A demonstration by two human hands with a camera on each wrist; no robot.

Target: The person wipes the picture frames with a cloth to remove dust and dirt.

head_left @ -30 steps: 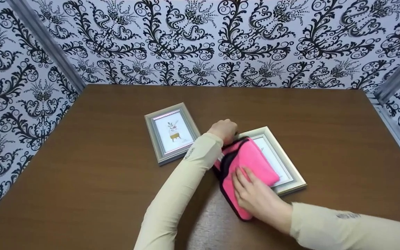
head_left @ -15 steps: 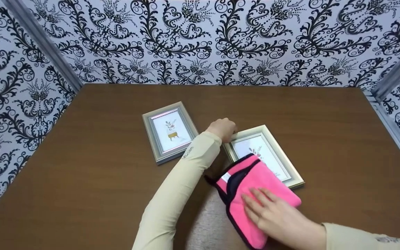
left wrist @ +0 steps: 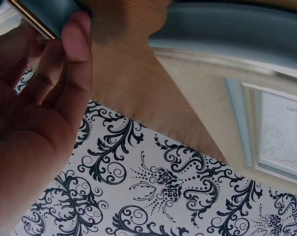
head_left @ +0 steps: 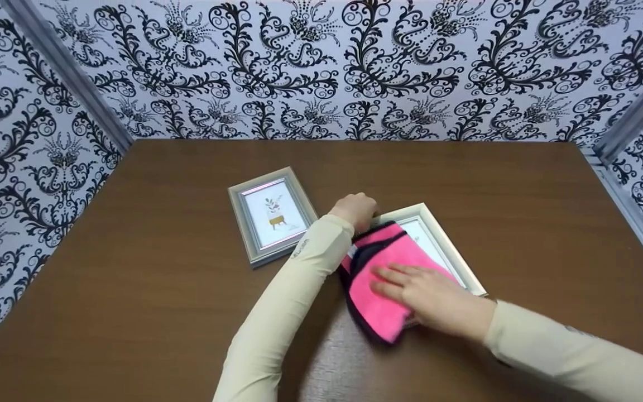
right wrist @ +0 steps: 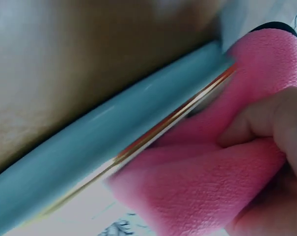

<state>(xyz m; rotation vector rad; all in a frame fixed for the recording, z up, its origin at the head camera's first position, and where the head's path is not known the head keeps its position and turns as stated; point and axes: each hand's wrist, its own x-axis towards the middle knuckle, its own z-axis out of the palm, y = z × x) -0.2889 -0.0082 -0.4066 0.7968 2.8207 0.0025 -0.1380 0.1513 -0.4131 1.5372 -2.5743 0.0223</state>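
Observation:
A cream picture frame point(head_left: 445, 245) lies slanted on the table in the head view, partly covered by a folded pink cloth point(head_left: 383, 262) with dark edging. At its far left corner my left hand point(head_left: 355, 211) grips it; in the left wrist view, fingers and thumb hold the frame's edge point(left wrist: 60, 17). My right hand point(head_left: 438, 296) lies over the cloth, pressing it on the glass. Seen from the right wrist, the thumb pinches a fold of cloth point(right wrist: 187, 196) beside the frame's blue-grey side point(right wrist: 104, 118). Much of the picture is hidden.
A second picture frame point(head_left: 274, 215), with a flower-vase print, lies to the left, close to my left forearm. The brown table point(head_left: 148, 268) meets patterned walls point(head_left: 299, 67) at the back and sides.
My right hand slid the cloth down toward the near right, baring more of the picture, then back up and left over the glass. My left hand keeps its grip on the frame.

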